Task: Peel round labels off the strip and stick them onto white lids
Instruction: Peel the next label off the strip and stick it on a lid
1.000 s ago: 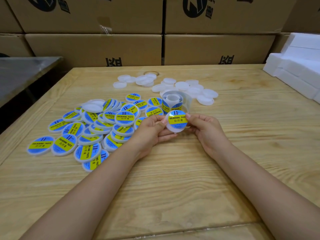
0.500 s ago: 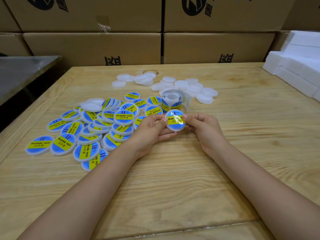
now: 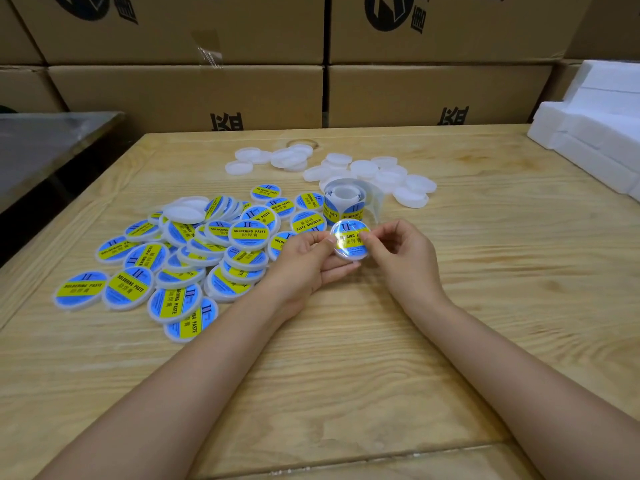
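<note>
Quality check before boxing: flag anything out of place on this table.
One bare white lid sits atop the labelled pile, showing no label unlike its neighbours; maybe face down. The held lid looks fine.

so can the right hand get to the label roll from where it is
Probably yes: the label roll stands just beyond the right hand with nothing between. But its fingers pinch the labelled lid, so it must let go first.

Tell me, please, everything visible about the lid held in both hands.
The lid is round white plastic, its top covered by a blue label with a yellow band. It is held above the table, face tilted toward the camera. The left hand supports it from beneath; the right hand pinches its right edge.
</note>
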Demonstrator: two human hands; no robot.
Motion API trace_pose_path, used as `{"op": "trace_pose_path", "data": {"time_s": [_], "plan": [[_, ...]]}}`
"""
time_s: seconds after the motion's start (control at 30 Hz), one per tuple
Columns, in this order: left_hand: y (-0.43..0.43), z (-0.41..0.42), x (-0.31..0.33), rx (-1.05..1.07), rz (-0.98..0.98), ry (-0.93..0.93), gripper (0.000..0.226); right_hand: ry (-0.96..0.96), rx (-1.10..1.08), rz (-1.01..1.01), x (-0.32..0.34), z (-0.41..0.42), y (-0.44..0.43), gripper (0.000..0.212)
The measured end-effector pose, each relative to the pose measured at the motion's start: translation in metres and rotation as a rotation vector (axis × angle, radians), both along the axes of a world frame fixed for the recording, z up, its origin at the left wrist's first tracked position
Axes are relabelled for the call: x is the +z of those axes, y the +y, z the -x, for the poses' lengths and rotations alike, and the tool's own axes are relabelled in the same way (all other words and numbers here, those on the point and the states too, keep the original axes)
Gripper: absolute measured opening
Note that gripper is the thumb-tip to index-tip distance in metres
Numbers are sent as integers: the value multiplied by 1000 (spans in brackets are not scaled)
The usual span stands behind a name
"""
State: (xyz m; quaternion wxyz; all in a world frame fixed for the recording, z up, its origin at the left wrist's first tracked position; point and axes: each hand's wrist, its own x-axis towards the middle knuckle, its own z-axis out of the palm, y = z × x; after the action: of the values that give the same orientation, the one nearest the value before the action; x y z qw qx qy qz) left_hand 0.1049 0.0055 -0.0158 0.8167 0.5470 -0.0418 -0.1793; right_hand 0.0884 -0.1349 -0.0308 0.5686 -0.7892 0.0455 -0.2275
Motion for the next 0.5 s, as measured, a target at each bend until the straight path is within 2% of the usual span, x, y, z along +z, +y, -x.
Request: {"op": "trace_pose_path", "data": {"time_s": [0.07,0.17,0.27,0.5], "plan": [[0,1,1,-11,37,17,16,-43,-9,3,-1,1,0,17],[1,2,2,-29,75,33,16,-47,37,-91,0,1,-1,41],[0,3,2,-54,68,12,16,-70,26,-64,1,1,2,13],[-7,10,-2,-75,-53,-120,19,-42,-72,-159,0,-1,-1,29]]}}
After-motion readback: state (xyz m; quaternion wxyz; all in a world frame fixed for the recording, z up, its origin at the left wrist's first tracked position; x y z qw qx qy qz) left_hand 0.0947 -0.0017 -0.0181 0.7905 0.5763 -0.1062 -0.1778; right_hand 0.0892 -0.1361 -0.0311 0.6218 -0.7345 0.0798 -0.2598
